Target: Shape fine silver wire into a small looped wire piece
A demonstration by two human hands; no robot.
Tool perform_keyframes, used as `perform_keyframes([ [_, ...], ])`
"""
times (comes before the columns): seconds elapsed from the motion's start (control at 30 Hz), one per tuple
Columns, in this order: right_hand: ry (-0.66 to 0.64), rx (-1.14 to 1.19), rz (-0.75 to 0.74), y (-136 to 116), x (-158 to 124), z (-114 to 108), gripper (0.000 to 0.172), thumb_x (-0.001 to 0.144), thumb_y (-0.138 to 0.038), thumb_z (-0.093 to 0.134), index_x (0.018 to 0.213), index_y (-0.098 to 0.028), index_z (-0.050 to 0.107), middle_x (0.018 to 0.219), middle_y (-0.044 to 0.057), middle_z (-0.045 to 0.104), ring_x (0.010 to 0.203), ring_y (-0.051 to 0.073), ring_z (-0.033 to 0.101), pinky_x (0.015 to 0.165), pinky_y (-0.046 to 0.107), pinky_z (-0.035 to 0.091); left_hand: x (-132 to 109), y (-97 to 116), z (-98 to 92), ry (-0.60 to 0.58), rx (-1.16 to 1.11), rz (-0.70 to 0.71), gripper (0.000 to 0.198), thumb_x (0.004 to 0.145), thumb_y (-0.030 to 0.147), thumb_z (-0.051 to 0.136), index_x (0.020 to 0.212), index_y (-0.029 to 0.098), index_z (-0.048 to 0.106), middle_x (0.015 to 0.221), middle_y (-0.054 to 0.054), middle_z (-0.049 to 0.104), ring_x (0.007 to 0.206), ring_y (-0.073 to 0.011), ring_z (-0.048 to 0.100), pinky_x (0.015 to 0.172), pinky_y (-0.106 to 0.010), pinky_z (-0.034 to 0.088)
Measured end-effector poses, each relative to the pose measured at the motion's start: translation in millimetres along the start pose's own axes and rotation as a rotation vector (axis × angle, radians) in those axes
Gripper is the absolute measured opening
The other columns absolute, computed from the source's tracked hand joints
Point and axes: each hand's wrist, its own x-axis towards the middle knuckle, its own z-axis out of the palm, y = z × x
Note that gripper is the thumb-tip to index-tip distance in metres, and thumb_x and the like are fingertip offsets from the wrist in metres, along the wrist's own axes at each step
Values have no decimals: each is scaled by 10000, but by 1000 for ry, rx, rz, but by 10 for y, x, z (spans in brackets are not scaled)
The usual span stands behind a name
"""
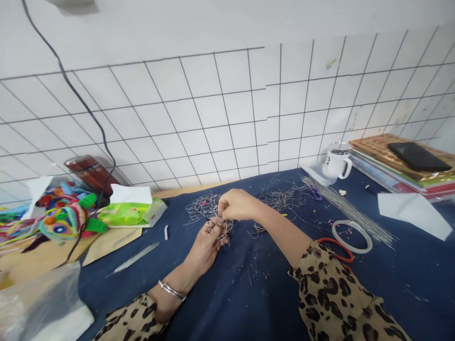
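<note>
Over the blue surface (239, 298), in the head view, I see the left hand (207, 244) gripping a small bundle of wire (220, 233), with the right hand (235, 204) pinched closed just above it; I cannot tell whether a strand sits between its fingers. To work this well, I'd hold the bundle firm, bend in small turns, and guide loose ends away from the tangles (284, 198) beyond.

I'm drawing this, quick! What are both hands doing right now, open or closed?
Left hand: closed around tangled thin wire.
Right hand: closed in a pinch beside it; what's in its grip can't be told.
</note>
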Motion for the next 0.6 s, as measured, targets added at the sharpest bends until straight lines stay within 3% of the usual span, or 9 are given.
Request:
perform_keyframes([
  [0.17,43,-46,-40,-26,32,94,213,578,-127,577,728,-207,706,713,18,682,622,127,592,515,188,376,-23,50,35,-21,-31,8,458,674,531,652,960,192,537,849,-29,558,734,-131,545,574,-236,452],
  [0.37,98,-171,-34,-48,11,109,191,584,-130,583,712,-207,703,752,41,690,685,157,600,531,211,352,-35,45,65,80,69,58,390,636,313,751,939,194,535,823,1,566,754,-124,563,593,-223,444],
  [0.6,128,-178,-49,-11,51,152,177,590,-146,577,706,-208,696,760,44,689,683,165,600,527,218,356,-6,-10,38,152,55,81,291,682,236,715,923,195,556,830,5,585,735,-110,564,618,-222,447],
])
